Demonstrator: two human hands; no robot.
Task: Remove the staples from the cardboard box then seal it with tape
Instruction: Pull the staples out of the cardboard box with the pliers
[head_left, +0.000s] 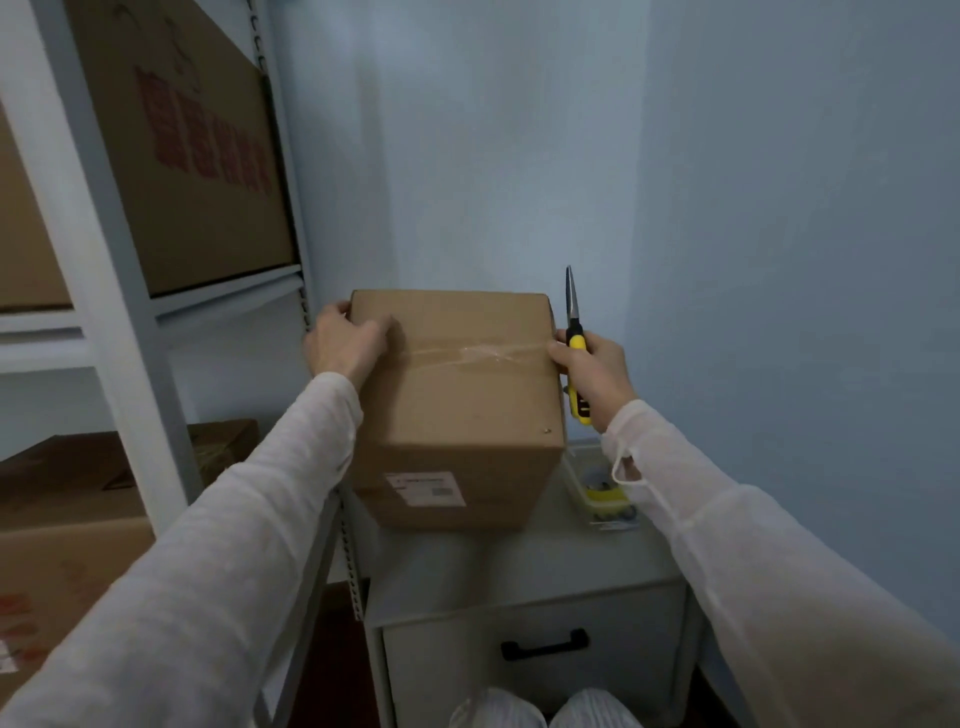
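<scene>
Brown cardboard box (457, 405), clear tape (483, 353) across top, white label (426, 488) near side, left hand (345, 345) gripping its edge, right hand (597, 371) grasping pliers (571, 306).

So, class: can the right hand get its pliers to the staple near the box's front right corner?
Probably yes: the staple lies bare on the box top, close below the right hand; the pliers point upward and would need turning.

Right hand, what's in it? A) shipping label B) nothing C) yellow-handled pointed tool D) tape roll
C: the right hand grips a yellow-handled pointed tool, tip up, beside the cardboard box, while the left hand holds the box's left top edge.
</scene>
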